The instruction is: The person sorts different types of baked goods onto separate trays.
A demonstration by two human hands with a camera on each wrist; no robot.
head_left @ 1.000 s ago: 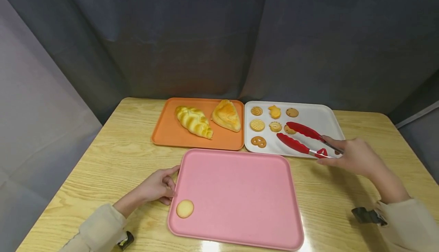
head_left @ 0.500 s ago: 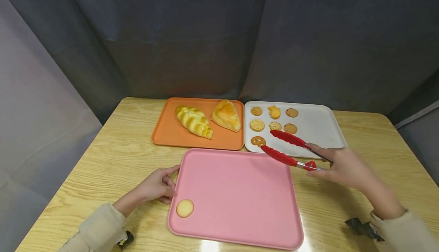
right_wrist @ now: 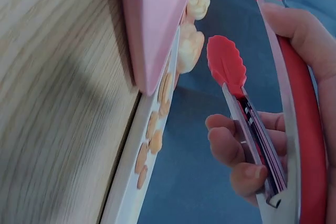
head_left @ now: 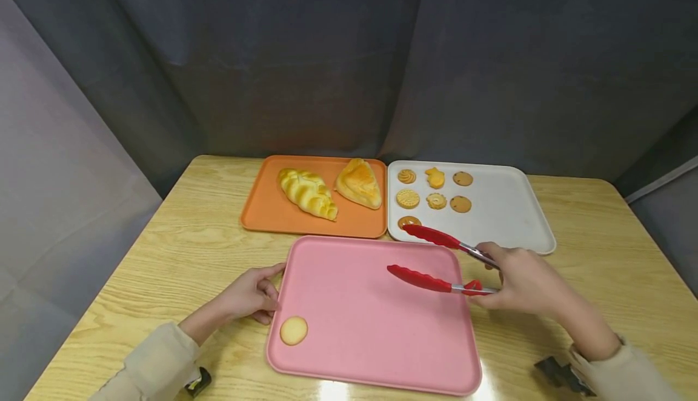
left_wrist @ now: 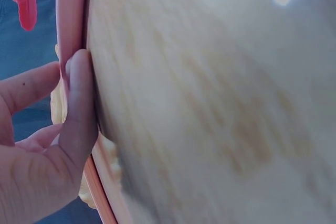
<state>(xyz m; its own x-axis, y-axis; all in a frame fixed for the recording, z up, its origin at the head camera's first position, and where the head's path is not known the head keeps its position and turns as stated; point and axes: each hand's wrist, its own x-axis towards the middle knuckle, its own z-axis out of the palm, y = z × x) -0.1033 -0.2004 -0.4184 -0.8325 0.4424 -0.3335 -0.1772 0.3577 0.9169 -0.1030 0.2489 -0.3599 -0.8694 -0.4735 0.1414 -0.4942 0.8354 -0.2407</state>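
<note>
In the head view my right hand [head_left: 526,280] grips a pair of tongs [head_left: 420,278] with red scalloped tips. The tips stand wide apart with nothing between them, over the upper right of a pink tray [head_left: 376,316]. The upper tip overlaps the pretzel [head_left: 406,222] on the white tray [head_left: 501,207]. In the right wrist view, fingers and thumb wrap the tong arms [right_wrist: 299,129]. My left hand [head_left: 251,295] holds the pink tray's left rim, thumb and a finger against it in the left wrist view. A round pale cookie [head_left: 294,331] lies in the tray's lower left corner.
At the back left, an orange tray [head_left: 262,207] carries a braided bread [head_left: 308,194] and a triangular bread [head_left: 358,184]. Several cookies [head_left: 408,198] lie in rows on the white tray's left half. A dark curtain [head_left: 300,62] hangs behind the wooden table [head_left: 180,249].
My right hand has moved left and toward me, bringing the tongs from over the white tray to over the pink tray. My left hand stays at the pink tray's rim.
</note>
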